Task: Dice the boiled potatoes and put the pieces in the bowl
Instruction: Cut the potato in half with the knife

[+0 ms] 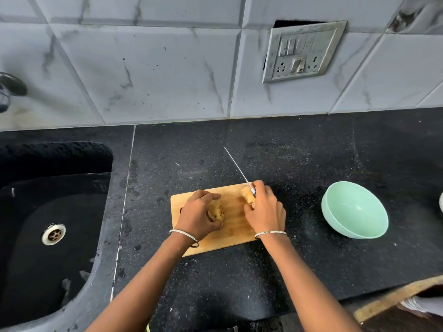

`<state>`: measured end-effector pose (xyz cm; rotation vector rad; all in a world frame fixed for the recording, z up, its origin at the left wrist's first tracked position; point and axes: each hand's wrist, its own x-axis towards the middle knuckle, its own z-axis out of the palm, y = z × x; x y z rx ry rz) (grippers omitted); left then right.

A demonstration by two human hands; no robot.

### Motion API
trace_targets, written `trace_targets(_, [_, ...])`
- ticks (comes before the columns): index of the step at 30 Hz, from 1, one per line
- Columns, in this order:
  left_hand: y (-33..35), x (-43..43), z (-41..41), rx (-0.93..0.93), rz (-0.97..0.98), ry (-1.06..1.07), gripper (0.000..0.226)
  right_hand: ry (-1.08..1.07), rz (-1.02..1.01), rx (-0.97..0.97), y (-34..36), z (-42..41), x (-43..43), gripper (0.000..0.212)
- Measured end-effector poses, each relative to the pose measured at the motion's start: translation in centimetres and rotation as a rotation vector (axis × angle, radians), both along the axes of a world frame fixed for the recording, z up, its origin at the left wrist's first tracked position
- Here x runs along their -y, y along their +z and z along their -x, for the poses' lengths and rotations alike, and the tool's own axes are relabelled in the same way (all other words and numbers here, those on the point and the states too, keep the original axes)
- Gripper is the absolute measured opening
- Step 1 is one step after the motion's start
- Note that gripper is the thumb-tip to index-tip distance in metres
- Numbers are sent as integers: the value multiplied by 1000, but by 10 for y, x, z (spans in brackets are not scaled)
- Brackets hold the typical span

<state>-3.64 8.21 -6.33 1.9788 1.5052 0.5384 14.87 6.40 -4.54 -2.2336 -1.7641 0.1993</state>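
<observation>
Black speckled counter (299, 248) fills most of the view, w/ a black sink (52, 212) at left and grey marbled wall tiles (143, 68) behind. A switch/socket plate (304, 51) is set in the tiles; no readable writing or brand on it or anywhere else.

Wooden cutting board (233, 226) lies mid-counter. Mint-green bowl (354, 209) sits well apart to its right, tilted, nothing inside as far as visible.

Left hand (199, 216) is curled round a potato (217, 212) on the board, fingers closed over it, thumb side underneath. Right hand (265, 209) is closed on the knife (239, 168): handle hidden in the fist, blade pointing up-left past the board's far edge. A second potato (248, 196) lies on the board touching the right hand's fingers; can't tell if it's gripped or just resting against them.

Step, by my read: very start. Both potatoes look whole, skins on, no cut pieces on board or in bowl. Next move prob needs the blade brought down over the left-hand potato, fingertips tucked back, first cut halving it so it sits flat.
</observation>
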Motion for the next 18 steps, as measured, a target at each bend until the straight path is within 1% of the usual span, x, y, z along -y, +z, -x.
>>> trace_targets(2, [-2, 1, -1, -18, -2, 2, 72, -8, 40, -106, -1, -1, 1, 42])
trace_targets(5, [-5, 1, -1, -33, -7, 17, 76, -11, 67, -207, -3, -1, 5, 41])
trace_targets(9, [-6, 4, -1, -23, -4, 52, 75, 17, -129, -177, 2, 2, 21, 33])
trace_targets(11, [-6, 5, -1, -8, 0, 57, 74, 57, -162, -204, 4, 10, 33, 39])
trace_targets(13, [-5, 5, -1, 0, -14, 61, 72, 82, -71, -246, 0, 21, 47, 53])
trace_targets(14, [-5, 6, -1, 8, -20, 65, 71, 74, 0, -261, -3, 26, 53, 56])
trace_targets(16, [-3, 7, 0, 24, -24, 76, 69, 36, 107, -290, -11, 33, 62, 54])
trace_targets(18, [-2, 10, 1, 16, -24, 82, 65, 14, 174, -300, -14, 37, 67, 52])
